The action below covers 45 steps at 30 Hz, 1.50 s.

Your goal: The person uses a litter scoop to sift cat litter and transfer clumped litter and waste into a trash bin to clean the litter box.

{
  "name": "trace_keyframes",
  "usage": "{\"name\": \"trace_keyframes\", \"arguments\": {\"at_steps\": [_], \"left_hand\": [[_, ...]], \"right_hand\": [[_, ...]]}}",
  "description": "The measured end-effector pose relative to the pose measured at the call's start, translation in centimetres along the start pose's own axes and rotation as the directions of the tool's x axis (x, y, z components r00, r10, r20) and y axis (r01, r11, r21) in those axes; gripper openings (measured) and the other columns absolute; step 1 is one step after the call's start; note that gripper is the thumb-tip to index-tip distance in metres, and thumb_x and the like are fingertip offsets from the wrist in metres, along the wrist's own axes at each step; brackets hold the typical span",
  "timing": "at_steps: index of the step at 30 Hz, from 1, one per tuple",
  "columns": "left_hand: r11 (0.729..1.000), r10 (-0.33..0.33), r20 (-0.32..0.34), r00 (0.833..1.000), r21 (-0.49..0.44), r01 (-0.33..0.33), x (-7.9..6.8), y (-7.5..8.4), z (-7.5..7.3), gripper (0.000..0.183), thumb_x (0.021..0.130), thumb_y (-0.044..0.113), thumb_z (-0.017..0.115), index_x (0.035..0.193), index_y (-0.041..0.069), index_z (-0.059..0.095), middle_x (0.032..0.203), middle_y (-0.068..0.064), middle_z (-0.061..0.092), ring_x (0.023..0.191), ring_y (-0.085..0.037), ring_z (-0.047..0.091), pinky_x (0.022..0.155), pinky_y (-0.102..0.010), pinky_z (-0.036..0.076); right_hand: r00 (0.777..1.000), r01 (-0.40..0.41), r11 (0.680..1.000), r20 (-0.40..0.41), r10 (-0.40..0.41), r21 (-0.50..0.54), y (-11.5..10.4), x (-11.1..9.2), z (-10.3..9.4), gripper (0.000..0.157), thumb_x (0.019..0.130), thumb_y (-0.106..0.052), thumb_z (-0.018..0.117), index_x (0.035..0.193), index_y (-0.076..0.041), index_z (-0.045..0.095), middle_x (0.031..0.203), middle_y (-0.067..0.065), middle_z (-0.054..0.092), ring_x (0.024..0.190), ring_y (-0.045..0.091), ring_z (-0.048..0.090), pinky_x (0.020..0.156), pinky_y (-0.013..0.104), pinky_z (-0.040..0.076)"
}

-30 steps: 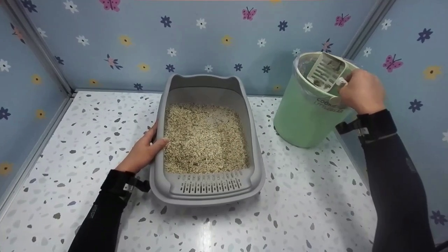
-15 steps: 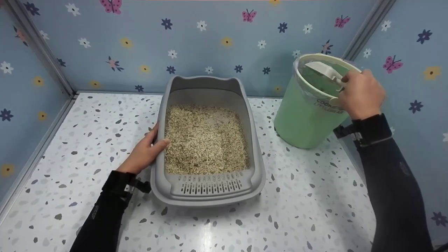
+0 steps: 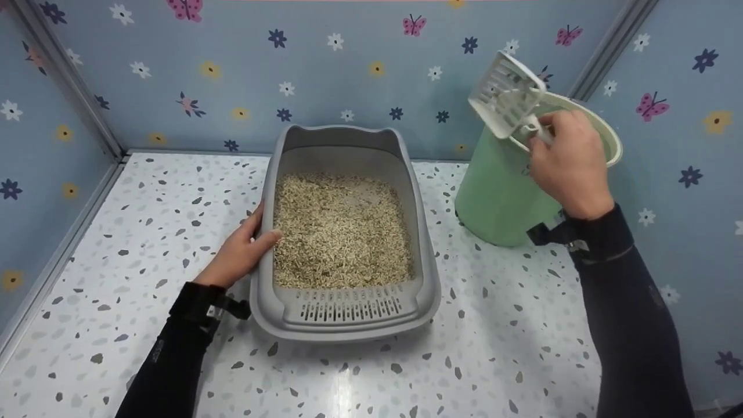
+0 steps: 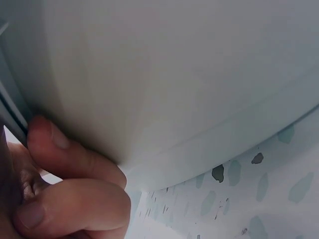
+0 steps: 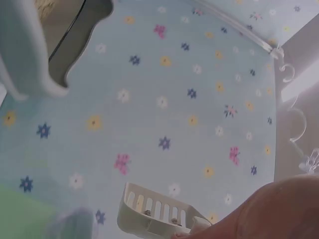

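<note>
My right hand (image 3: 572, 162) grips the handle of a white slotted litter scoop (image 3: 505, 96), held up over the left side of the green bin's rim. A few small clumps cling to the scoop in the right wrist view, where its slotted head (image 5: 157, 211) shows below the wall. My left hand (image 3: 238, 252) holds the left rim of a grey litter box (image 3: 426, 278), thumb over the edge. Curled fingers (image 4: 79, 169) lie against the box's outer wall in the left wrist view. Pale granular litter (image 3: 342, 238) fills the box floor, thinner toward the back right.
A green bin (image 3: 505, 197) with a pale rim stands at the back right, partly hidden by my right hand and the scoop. Blue flower-patterned walls (image 3: 325, 69) border the speckled white surface (image 3: 499, 348) on the back and both sides.
The scoop was tipped inside the bin's mouth, then turned over; my right hand has now raised it and moved it left over the rim. My left hand stays on the box.
</note>
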<state>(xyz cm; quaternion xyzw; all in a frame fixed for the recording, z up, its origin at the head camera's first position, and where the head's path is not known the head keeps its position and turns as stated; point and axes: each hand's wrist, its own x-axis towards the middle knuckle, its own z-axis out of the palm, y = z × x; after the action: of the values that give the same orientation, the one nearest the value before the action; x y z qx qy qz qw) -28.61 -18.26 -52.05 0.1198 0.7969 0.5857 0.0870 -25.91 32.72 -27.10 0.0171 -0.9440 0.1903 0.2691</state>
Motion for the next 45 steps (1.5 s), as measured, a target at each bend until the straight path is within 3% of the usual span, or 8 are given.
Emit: {"name": "trace_keyframes", "arguments": {"at_steps": [5, 13, 16, 22, 26, 34, 38, 45], "left_hand": [[1.000, -0.009, -0.001, 1.000, -0.015, 0.009, -0.1, 0.0, 0.1, 0.084, 0.113, 0.047, 0.064, 0.178, 0.046, 0.011, 0.185, -0.015, 0.014, 0.154, -0.053, 0.042, 0.116, -0.064, 0.051], [0.999, 0.028, 0.002, 1.000, -0.027, -0.028, 0.0, 0.0, 0.0, 0.084, 0.114, 0.040, 0.062, 0.179, 0.038, 0.009, 0.186, -0.014, 0.012, 0.163, -0.046, 0.030, 0.128, -0.062, 0.037], [0.999, 0.037, 0.001, 0.999, -0.027, -0.037, 0.0, -0.1, 0.0, 0.084, 0.114, 0.041, 0.061, 0.180, 0.036, 0.008, 0.185, -0.015, 0.013, 0.163, -0.046, 0.029, 0.129, -0.062, 0.034], [0.999, 0.033, -0.009, 0.999, -0.022, -0.033, 0.0, -0.3, 0.1, 0.084, 0.113, 0.045, 0.063, 0.179, 0.038, 0.011, 0.185, -0.015, 0.016, 0.160, -0.047, 0.036, 0.125, -0.061, 0.041], [1.000, 0.020, -0.011, 1.000, -0.018, -0.020, -0.1, -0.1, 0.1, 0.082, 0.114, 0.044, 0.063, 0.178, 0.042, 0.012, 0.185, -0.011, 0.014, 0.163, -0.047, 0.030, 0.127, -0.062, 0.039], [1.000, 0.005, -0.003, 1.000, -0.019, -0.005, -0.2, 0.2, -0.1, 0.082, 0.114, 0.045, 0.063, 0.177, 0.045, 0.011, 0.186, -0.009, 0.010, 0.164, -0.047, 0.027, 0.127, -0.064, 0.038], [1.000, 0.002, -0.008, 1.000, -0.016, -0.002, -0.1, 0.4, -0.1, 0.083, 0.113, 0.047, 0.064, 0.178, 0.045, 0.013, 0.186, -0.010, 0.011, 0.162, -0.050, 0.032, 0.124, -0.066, 0.041], [1.000, 0.025, -0.013, 1.000, 0.008, -0.025, 0.0, 0.2, -0.1, 0.082, 0.114, 0.043, 0.061, 0.179, 0.040, 0.011, 0.186, -0.010, 0.010, 0.167, -0.044, 0.019, 0.134, -0.062, 0.025]], "right_hand": [[0.977, 0.002, 0.991, 0.213, -0.031, 0.135, -4.0, -1.1, 3.5, 0.027, 0.108, -0.010, 0.070, 0.129, 0.005, 0.071, 0.118, 0.019, 0.066, 0.103, 0.033, 0.059, 0.088, 0.047, 0.053], [0.843, -0.023, 0.965, 0.524, -0.123, 0.263, -8.2, -2.5, 12.3, 0.024, 0.104, -0.008, 0.074, 0.126, 0.000, 0.074, 0.108, 0.010, 0.073, 0.080, 0.022, 0.065, 0.065, 0.035, 0.060], [0.789, -0.049, 0.962, 0.601, -0.127, 0.269, -9.0, -2.9, 15.1, 0.028, 0.100, -0.003, 0.072, 0.129, 0.001, 0.072, 0.109, 0.011, 0.074, 0.078, 0.020, 0.065, 0.065, 0.033, 0.060], [0.730, -0.024, 0.968, 0.666, -0.154, 0.250, -10.0, -3.3, 19.7, 0.027, 0.099, -0.005, 0.068, 0.124, 0.005, 0.071, 0.112, 0.017, 0.074, 0.085, 0.021, 0.061, 0.076, 0.034, 0.054], [0.674, -0.082, 0.960, 0.724, -0.146, 0.269, -10.6, -3.4, 21.9, 0.027, 0.101, -0.004, 0.066, 0.124, 0.007, 0.074, 0.097, 0.010, 0.071, 0.068, 0.014, 0.056, 0.064, 0.028, 0.048], [0.541, -0.097, 0.972, 0.831, -0.130, 0.215, -10.8, -4.1, 24.5, 0.016, 0.107, -0.009, 0.064, 0.096, 0.000, 0.072, 0.062, -0.004, 0.054, 0.049, 0.009, 0.048, 0.048, 0.022, 0.043], [0.535, -0.037, 0.986, 0.837, -0.120, 0.165, -10.5, -4.4, 24.9, 0.017, 0.105, -0.018, 0.073, 0.091, -0.008, 0.069, 0.069, -0.004, 0.060, 0.054, 0.009, 0.054, 0.053, 0.024, 0.049], [0.518, -0.028, 0.990, 0.849, -0.102, 0.136, -10.3, -4.9, 23.0, 0.048, 0.107, -0.030, 0.075, 0.138, 0.003, 0.061, 0.088, 0.003, 0.077, 0.079, 0.021, 0.076, 0.076, 0.033, 0.063]]}}
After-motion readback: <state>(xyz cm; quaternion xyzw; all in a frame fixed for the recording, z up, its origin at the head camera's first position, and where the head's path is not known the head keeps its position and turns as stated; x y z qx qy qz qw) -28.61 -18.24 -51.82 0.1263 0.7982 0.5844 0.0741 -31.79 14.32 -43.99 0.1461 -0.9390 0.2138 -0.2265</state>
